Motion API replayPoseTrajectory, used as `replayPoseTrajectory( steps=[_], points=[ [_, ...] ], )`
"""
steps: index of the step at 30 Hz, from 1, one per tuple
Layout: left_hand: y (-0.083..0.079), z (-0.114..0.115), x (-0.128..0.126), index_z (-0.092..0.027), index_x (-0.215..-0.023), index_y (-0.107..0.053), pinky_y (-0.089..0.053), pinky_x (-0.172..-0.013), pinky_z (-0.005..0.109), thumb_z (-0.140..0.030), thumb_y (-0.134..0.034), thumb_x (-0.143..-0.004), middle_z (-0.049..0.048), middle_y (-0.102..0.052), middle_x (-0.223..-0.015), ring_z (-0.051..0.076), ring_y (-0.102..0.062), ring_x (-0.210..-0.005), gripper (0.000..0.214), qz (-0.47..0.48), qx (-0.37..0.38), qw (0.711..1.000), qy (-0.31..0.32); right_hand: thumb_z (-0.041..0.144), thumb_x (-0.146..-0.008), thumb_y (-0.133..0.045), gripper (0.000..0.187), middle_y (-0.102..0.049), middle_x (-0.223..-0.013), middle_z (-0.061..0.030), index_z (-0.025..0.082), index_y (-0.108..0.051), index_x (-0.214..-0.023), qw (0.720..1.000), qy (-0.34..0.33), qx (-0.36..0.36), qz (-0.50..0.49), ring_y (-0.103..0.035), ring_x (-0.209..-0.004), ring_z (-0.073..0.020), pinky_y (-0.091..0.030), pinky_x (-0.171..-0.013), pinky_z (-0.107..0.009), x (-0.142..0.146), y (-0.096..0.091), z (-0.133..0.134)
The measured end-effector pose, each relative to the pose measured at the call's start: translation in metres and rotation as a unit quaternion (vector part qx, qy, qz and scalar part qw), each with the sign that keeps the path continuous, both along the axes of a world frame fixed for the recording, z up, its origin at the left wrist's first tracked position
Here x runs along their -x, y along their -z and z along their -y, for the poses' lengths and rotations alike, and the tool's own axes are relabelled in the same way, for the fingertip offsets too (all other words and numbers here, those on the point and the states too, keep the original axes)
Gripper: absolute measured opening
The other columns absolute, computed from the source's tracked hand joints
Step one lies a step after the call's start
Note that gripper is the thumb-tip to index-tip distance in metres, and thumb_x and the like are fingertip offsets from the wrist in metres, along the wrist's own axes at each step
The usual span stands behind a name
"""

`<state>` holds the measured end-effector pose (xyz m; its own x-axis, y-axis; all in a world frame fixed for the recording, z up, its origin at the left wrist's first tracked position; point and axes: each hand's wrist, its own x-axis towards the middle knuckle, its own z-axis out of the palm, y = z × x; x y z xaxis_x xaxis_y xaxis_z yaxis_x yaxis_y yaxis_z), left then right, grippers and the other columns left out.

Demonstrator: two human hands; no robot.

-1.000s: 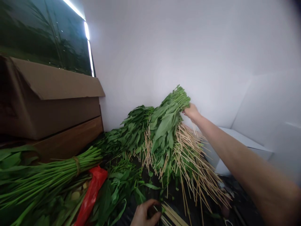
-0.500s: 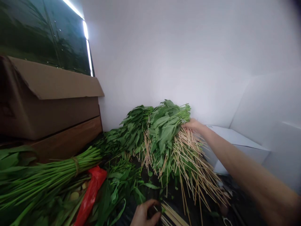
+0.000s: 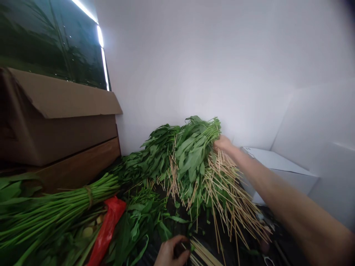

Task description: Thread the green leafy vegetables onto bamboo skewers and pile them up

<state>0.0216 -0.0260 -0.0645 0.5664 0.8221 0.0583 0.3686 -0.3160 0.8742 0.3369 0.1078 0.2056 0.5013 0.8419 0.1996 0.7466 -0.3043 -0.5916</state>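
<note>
My right hand (image 3: 222, 143) reaches to the back of a pile, closed at the stem end of a bunch of leafy greens (image 3: 194, 147); its fingertips are hidden by leaves and sticks. Under and beside that hand, many thin bamboo skewers (image 3: 231, 199) fan out towards me from beneath the greens. My left hand (image 3: 172, 252) is low in the middle, thumb and forefinger curled together on a thin bamboo skewer. Just right of it lies a bundle of skewers (image 3: 205, 255), with a small green scrap near their ends.
At left lie long green stems tied in a bundle (image 3: 90, 194) and a red plastic bag (image 3: 107, 229). Loose leaves (image 3: 138, 218) lie on the dark surface. A cardboard box (image 3: 72, 129) stands back left, a white box (image 3: 283, 166) at right. A white wall (image 3: 208, 66) rises behind.
My right hand has moved slightly up and left, and the top greens' stem ends have shifted left with it. The left hand stays in place.
</note>
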Motion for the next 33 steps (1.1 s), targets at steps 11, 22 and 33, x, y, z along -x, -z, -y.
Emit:
replayPoseTrajectory(
  steps=[11,22,33],
  points=[
    [0.004,-0.002,0.001,-0.018,-0.092,-0.071,-0.041,-0.058,0.019,-0.038,-0.065,-0.073,-0.0007,-0.066,-0.067,0.014,-0.055,-0.061,0.028,0.017,0.009,1.000,0.003,0.036,-0.092,-0.056,0.031,-0.059,-0.112,-0.0069,0.015,-0.056,-0.115,0.987,-0.003,-0.133,-0.095,-0.061,-0.092,-0.0179,-0.053,-0.078,-0.037,0.003,-0.054,-0.005],
    [0.014,-0.005,0.001,-0.019,-0.109,-0.065,-0.041,-0.057,0.020,-0.048,-0.066,-0.071,-0.0010,-0.061,-0.064,0.014,-0.053,-0.059,0.048,0.052,0.007,0.999,0.000,0.039,-0.092,-0.055,0.027,-0.064,-0.089,-0.0015,0.014,-0.060,-0.100,0.980,0.051,-0.192,-0.015,-0.062,-0.072,-0.0121,-0.053,-0.067,-0.030,-0.010,-0.064,0.014],
    [-0.038,-0.015,0.042,-0.026,-0.111,-0.066,-0.046,-0.067,0.026,-0.042,-0.066,-0.072,0.0022,-0.070,-0.071,0.022,-0.065,-0.071,0.043,-0.020,-0.054,0.994,-0.096,0.037,-0.092,-0.056,0.024,-0.062,-0.086,-0.0007,0.013,-0.060,-0.097,0.972,0.048,-0.222,-0.057,-0.060,-0.068,-0.0103,-0.052,-0.061,-0.026,-0.016,-0.076,0.041]
  ],
)
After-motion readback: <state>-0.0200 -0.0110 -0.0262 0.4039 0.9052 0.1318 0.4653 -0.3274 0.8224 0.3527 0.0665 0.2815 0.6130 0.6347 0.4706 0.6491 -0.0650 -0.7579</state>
